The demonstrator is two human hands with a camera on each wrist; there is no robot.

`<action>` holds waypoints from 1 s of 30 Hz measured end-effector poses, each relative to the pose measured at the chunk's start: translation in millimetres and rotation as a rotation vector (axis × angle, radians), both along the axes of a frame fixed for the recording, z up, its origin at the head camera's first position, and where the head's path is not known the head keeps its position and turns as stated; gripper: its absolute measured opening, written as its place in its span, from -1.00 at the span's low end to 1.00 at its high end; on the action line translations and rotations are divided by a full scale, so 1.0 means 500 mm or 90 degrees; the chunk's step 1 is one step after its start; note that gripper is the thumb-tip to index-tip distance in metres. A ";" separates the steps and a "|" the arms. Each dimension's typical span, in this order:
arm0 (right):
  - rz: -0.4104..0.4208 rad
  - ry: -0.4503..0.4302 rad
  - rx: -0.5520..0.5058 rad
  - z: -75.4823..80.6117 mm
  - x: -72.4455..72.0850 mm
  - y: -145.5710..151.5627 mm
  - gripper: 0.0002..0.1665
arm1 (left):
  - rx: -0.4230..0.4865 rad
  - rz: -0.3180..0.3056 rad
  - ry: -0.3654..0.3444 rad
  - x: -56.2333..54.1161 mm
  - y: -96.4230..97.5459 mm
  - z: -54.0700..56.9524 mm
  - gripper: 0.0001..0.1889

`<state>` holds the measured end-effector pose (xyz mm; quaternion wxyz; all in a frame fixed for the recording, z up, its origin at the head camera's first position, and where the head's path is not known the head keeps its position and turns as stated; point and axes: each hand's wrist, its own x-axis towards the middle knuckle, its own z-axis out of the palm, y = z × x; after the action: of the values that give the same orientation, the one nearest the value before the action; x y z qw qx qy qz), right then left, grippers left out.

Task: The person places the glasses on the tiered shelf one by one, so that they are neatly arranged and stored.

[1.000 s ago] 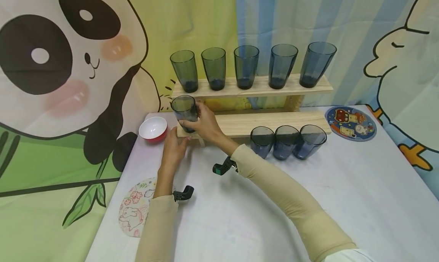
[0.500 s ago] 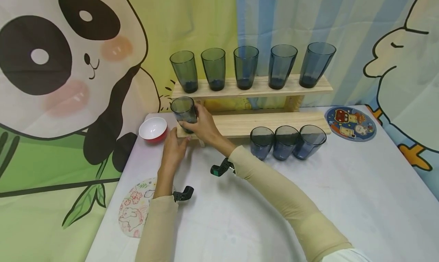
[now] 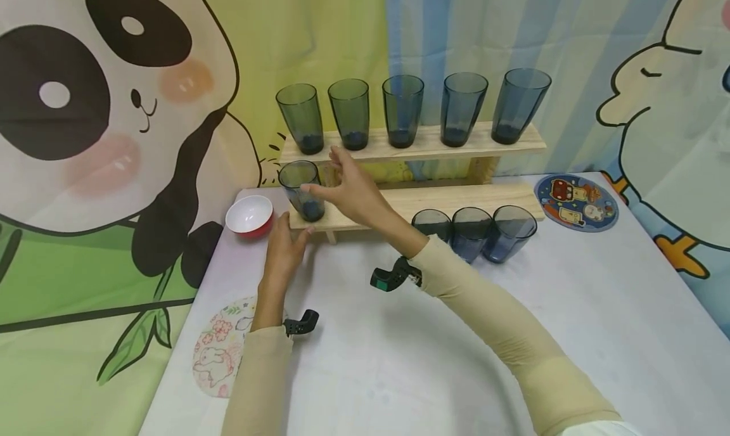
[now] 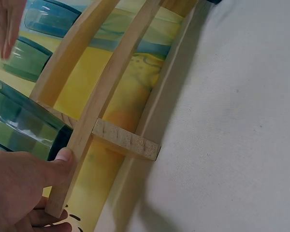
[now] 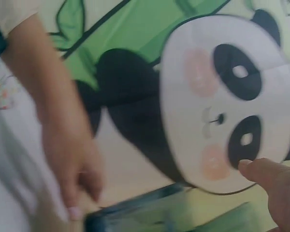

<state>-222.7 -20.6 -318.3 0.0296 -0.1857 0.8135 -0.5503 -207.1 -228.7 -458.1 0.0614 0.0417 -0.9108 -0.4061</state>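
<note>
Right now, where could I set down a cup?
Bare: the lower shelf behind the three glasses; the white table between right sleeve and blue round mat. Crowded: upper shelf, with five glasses; lower shelf's left end, with one glass, left hand and right hand.

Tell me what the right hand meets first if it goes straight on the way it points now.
Most likely the glass at the left end of the lower shelf: the right hand aims toward it and overlaps it in the head view. Depth is unclear, so the upper shelf could come first.
</note>
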 end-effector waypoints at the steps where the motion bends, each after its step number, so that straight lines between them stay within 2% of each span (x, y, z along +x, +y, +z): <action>1: 0.003 0.001 -0.006 0.017 0.006 0.017 0.19 | 0.001 0.001 0.001 -0.001 0.000 0.000 -0.22; 4: 0.010 0.028 -0.004 0.057 0.023 0.081 0.09 | 0.006 0.003 -0.005 -0.003 0.003 0.001 -0.22; 7: 0.018 0.058 -0.006 0.076 0.037 0.161 -0.03 | 0.007 0.007 -0.015 -0.001 0.007 0.003 -0.21; 10: -0.012 0.078 0.013 0.079 0.051 0.248 -0.11 | 0.007 0.009 -0.017 0.002 0.009 0.005 -0.21; 16: -0.116 0.061 0.100 0.070 0.077 0.426 -0.14 | 0.012 0.016 -0.021 0.003 0.005 0.008 -0.20; 20: -0.178 0.042 0.155 0.051 0.090 0.527 -0.07 | 0.013 0.018 -0.022 0.003 0.002 0.007 -0.20; 23: -0.211 0.025 0.205 0.022 0.103 0.586 -0.02 | 0.012 0.019 -0.022 0.003 0.000 0.005 -0.20; 26: -0.226 0.013 0.240 -0.012 0.118 0.633 -0.01 | 0.011 0.018 -0.021 0.004 0.000 0.004 -0.19; 30: -0.223 -0.003 0.231 -0.064 0.138 0.672 -0.03 | 0.012 0.013 -0.020 0.004 0.004 0.004 -0.19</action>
<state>-153.9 315.3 -350.1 -0.0313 -0.0326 0.9185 -0.3927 -205.1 -226.8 -455.9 0.0511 0.0581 -0.9072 -0.4135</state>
